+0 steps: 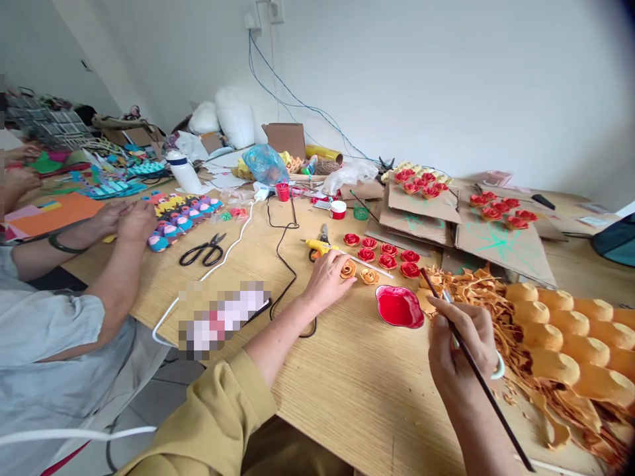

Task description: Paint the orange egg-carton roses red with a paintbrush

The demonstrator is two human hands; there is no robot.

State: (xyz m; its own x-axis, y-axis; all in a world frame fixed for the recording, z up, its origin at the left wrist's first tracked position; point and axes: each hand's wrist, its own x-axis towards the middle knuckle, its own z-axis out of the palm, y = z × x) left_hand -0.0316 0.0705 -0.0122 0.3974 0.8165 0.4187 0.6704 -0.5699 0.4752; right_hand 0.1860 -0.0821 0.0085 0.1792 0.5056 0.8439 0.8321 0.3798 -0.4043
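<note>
My left hand [328, 281] is closed on an orange rose [348, 269], its fingers at the flower's left side. A second orange rose [369, 276] lies just right of it. My right hand [464, 340] grips a long dark-handled paintbrush [476, 373], slanted with its upper end pointing up and left; a dark red tip shows past the fingers. Between my hands stands a small scalloped dish [399, 322] of red paint. Several red roses [387, 262] sit in rows behind the dish.
Orange egg-carton cups [570, 327] and torn scraps [489, 291] lie at right. Cardboard sheets [501, 248] bear more red roses. A yellow glue gun [320, 246], black scissors [202, 251] and cords lie left. A co-worker's hands [131, 221] handle something beside colourful figures [183, 221].
</note>
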